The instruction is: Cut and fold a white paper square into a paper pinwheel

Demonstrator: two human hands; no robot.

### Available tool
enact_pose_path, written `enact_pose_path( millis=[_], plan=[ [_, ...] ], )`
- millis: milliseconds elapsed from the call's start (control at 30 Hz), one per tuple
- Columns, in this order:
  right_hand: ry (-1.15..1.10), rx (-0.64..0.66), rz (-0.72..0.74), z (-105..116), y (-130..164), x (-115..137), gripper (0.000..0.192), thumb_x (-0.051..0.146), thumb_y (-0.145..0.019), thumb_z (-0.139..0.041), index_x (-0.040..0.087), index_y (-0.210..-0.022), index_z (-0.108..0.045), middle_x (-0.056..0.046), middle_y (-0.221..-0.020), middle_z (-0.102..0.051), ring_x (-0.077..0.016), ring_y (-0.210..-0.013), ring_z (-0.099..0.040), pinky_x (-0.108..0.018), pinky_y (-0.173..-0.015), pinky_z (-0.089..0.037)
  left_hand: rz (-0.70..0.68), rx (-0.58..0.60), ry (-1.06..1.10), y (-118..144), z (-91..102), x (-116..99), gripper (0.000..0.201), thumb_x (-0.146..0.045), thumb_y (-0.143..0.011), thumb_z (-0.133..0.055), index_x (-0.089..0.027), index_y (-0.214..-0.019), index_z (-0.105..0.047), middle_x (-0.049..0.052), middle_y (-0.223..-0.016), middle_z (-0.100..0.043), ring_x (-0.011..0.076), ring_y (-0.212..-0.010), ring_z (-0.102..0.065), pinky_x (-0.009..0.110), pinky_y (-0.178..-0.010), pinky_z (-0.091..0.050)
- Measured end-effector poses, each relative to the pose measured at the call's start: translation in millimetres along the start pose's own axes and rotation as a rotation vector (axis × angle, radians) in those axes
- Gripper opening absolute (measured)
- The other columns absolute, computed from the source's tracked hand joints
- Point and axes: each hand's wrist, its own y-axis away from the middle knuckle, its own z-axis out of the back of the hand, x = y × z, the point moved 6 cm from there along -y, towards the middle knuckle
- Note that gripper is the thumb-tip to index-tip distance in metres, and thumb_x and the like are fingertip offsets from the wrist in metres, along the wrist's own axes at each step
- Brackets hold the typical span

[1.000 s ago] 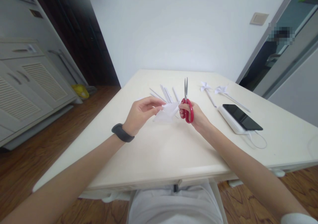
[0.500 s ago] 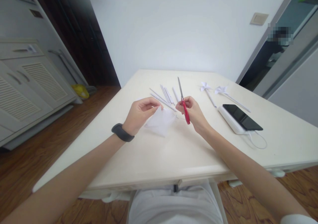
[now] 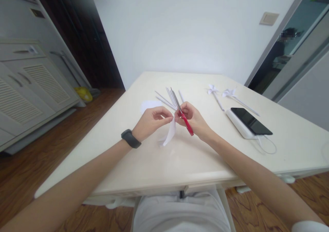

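Note:
My right hand (image 3: 193,119) grips red-handled scissors (image 3: 185,122), their blades pointing up and to the left. My left hand (image 3: 151,122), with a dark band on the wrist, pinches the top edge of a folded piece of white paper (image 3: 169,134) that hangs down between the two hands. The scissor blades sit right at the paper's upper edge. Both hands hover above the middle of the cream table (image 3: 180,156).
Several rolled white paper sticks (image 3: 169,98) lie just beyond my hands, and a white paper scrap (image 3: 150,105) to their left. Two paper pinwheels (image 3: 221,94) lie at the back right. A black phone (image 3: 250,121) on a white power bank is at the right.
The scissors tilted from upright to pointing up-left and moved left toward my left hand. The paper turned from a spread sheet to a hanging folded strip. A paper scrap now shows behind my left hand.

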Motion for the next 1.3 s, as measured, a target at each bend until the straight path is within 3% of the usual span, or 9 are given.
enact_pose_path(
  millis=[333, 633, 833, 1033, 1300],
  plan=[
    [0.045, -0.003, 0.017, -1.5, 1.2, -3.7, 0.029, 0.018, -0.069, -0.067, 0.022, -0.082, -0.041, 0.003, -0.079, -0.054, -0.0117, -0.069, -0.05, -0.025, -0.063, -0.039, 0.005, 0.012, 0.045, -1.3, -2.2, 3.5, 0.017, -0.03, -0.073, -0.064, -0.013, -0.077, -0.063, 0.004, -0.081, -0.061, 0.0158, -0.075, -0.057, 0.027, -0.07, -0.047],
    [0.163, -0.015, 0.002, 2.7, -0.2, -14.1, 0.03, 0.02, -0.068, -0.067, 0.024, -0.084, -0.042, 0.004, -0.077, -0.052, -0.0132, -0.07, -0.05, -0.027, -0.064, -0.04, 0.1, 0.041, 0.188, -1.0, -5.1, 11.6, 0.019, -0.032, -0.07, -0.068, -0.014, -0.078, -0.065, 0.004, -0.081, -0.066, 0.0183, -0.08, -0.061, 0.029, -0.075, -0.049],
    [0.222, -0.015, -0.007, 2.1, 1.4, -13.6, 0.031, 0.024, -0.068, -0.068, 0.024, -0.083, -0.042, 0.004, -0.076, -0.052, -0.0131, -0.067, -0.05, -0.028, -0.063, -0.04, 0.146, 0.067, 0.228, -0.9, -8.1, 14.1, 0.017, -0.03, -0.073, -0.067, -0.014, -0.079, -0.065, 0.004, -0.083, -0.067, 0.0157, -0.077, -0.061, 0.027, -0.073, -0.048],
    [0.213, -0.007, -0.005, 1.1, 2.5, -8.2, 0.03, 0.028, -0.069, -0.069, 0.023, -0.084, -0.043, 0.004, -0.077, -0.052, -0.0129, -0.067, -0.049, -0.028, -0.065, -0.04, 0.16, 0.089, 0.231, 0.6, -9.6, 9.3, 0.018, -0.03, -0.074, -0.065, -0.014, -0.079, -0.064, 0.001, -0.071, -0.062, 0.0121, -0.065, -0.056, 0.024, -0.063, -0.045],
    [0.342, -0.126, -0.055, 11.4, 2.6, -7.7, 0.025, 0.035, -0.074, -0.062, 0.023, -0.08, -0.041, 0.004, -0.077, -0.052, -0.0129, -0.068, -0.047, -0.027, -0.064, -0.039, 0.074, -0.005, 0.179, 0.7, -0.2, -2.1, 0.017, -0.031, -0.075, -0.063, -0.014, -0.076, -0.062, 0.0, -0.065, -0.056, 0.012, -0.062, -0.052, 0.025, -0.06, -0.042]
  ],
)
